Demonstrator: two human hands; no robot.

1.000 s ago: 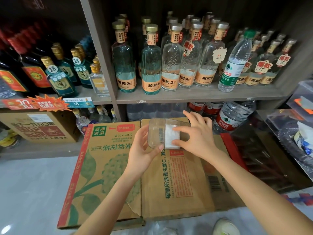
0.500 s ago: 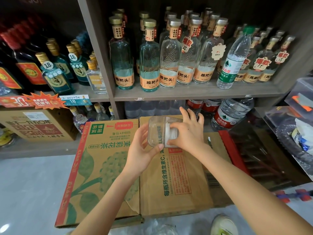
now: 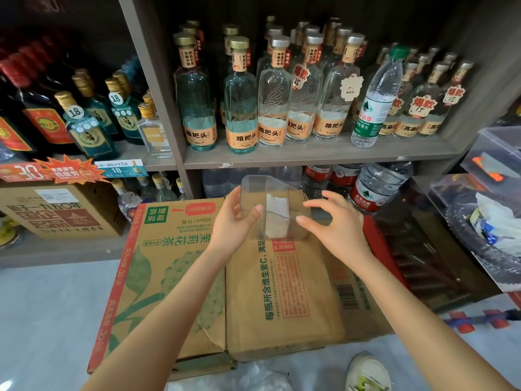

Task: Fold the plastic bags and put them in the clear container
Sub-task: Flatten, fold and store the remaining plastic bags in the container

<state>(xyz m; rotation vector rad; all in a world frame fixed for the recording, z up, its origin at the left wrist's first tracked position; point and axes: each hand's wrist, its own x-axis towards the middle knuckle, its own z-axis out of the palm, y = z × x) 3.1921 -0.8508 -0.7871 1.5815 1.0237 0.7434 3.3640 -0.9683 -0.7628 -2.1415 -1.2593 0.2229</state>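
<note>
One folded white bag (image 3: 277,218) stands inside the clear, thin-walled plastic container (image 3: 262,187). The left hand (image 3: 234,221) grips the container's side over a flat brown cardboard box (image 3: 282,292). The right hand (image 3: 335,227) hovers just beside it, fingers spread, holding nothing. Glass bottles (image 3: 241,108) line the shelf (image 3: 310,153).

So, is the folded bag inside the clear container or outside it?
Inside: the folded bag shows through the wall of the clear container, which the left hand grips.
</note>
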